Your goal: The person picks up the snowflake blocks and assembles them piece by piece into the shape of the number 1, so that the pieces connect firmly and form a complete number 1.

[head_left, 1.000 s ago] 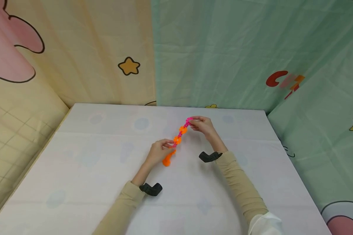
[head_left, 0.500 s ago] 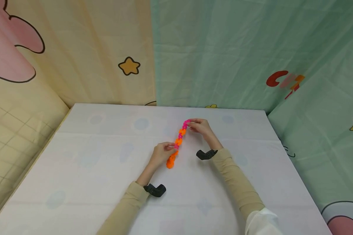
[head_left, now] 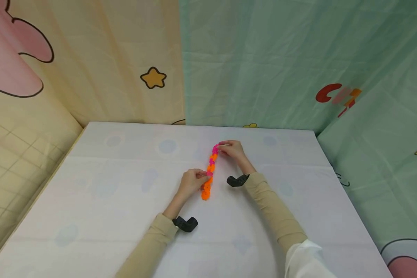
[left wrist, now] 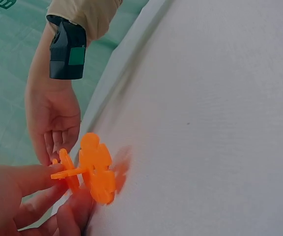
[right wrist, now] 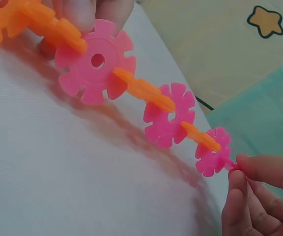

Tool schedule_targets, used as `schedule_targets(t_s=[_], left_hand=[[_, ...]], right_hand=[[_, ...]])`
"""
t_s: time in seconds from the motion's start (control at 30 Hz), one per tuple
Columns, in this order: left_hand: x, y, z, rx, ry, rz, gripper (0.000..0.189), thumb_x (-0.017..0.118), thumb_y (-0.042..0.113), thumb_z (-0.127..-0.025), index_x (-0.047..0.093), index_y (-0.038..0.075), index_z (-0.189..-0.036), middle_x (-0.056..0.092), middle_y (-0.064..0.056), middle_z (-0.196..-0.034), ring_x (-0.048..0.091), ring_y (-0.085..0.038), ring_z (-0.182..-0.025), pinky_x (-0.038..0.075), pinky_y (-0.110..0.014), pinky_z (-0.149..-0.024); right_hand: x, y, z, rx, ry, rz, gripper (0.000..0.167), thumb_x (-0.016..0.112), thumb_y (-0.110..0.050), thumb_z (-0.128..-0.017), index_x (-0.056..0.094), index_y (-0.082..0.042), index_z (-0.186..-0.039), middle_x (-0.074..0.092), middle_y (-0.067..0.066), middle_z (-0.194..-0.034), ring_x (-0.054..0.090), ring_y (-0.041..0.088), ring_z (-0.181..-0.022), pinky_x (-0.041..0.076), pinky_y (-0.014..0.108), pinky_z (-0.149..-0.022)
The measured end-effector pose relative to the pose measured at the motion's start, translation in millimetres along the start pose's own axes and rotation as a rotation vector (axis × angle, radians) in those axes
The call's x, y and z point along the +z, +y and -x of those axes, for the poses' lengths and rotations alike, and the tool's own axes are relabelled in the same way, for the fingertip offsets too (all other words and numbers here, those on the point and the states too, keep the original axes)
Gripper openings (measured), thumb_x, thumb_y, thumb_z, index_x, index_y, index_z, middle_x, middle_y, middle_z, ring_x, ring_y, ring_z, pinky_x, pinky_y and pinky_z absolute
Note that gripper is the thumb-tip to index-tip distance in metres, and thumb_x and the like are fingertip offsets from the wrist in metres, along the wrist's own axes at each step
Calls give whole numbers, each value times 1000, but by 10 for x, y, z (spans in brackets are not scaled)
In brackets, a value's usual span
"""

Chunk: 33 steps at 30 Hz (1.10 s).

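Note:
A chain of notched plastic disc connectors (head_left: 211, 168), pink and orange and slotted edge to edge, runs between the two hands close over the table. The right hand (head_left: 233, 150) pinches the pink disc at the far end between thumb and fingers; in the right wrist view that end disc (right wrist: 234, 167) is mostly covered by the fingertips. My left hand (head_left: 191, 180) grips the chain lower down, around a pink disc (right wrist: 97, 61). Orange discs (left wrist: 96, 167) stick out past the left fingers toward the near side.
A white cloth covers the table (head_left: 125, 216). Yellowish and green printed curtains (head_left: 264, 69) hang behind and beside it. Each wrist carries a black camera mount (head_left: 185, 224).
The chain has swung from slanting to nearly upright in the head view. Its far end and the right hand moved left; the near orange end and the left hand shifted right.

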<state>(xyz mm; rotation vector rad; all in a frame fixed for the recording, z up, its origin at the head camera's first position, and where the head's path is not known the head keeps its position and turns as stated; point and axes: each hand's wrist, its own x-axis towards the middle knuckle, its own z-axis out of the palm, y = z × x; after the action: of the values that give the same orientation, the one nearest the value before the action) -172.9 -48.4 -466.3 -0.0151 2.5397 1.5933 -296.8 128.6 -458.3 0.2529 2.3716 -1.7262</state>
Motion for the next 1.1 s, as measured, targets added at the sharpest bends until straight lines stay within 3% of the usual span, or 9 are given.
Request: schedule_targets(t_s=[0.3,0.7,0.93,1.1], left_hand=[[44,-20,-21,-16,52,-79,17,72,16,-85,73,0,-93,71,-11,-79,56,-10,-53,49,-21,-53],[59,-17,-52,-24,57,-79,19,72,18,-86,73,1,-94,67,-6,-66,54,-9,-47,44,-20,-50],[53,-5,-66,-17,81,-96,19,72,19,-86,73,1,-94,67,-6,-67,54,-10,-48,44,-20,-50],[8,-13,-80,1,81,-133,23,74,25,-85,75,4,-93,67,-5,-67,55,-11,-50,43,-20,-49]], right_hand=[[116,15,3,-35,12,27,30,71,-18,-85,70,-4,-111,72,12,-94,60,6,-64,51,16,-65],[177,27,61,-88,-54,31,31,65,-15,-91,66,-4,-120,69,19,-106,62,6,-66,53,17,-66],[195,44,40,-116,-86,48,34,63,-14,-93,62,-5,-125,67,18,-114,63,7,-68,51,16,-65],[171,52,74,-210,-75,126,35,61,-12,-93,60,-7,-127,67,16,-115,67,15,-74,52,17,-65]])
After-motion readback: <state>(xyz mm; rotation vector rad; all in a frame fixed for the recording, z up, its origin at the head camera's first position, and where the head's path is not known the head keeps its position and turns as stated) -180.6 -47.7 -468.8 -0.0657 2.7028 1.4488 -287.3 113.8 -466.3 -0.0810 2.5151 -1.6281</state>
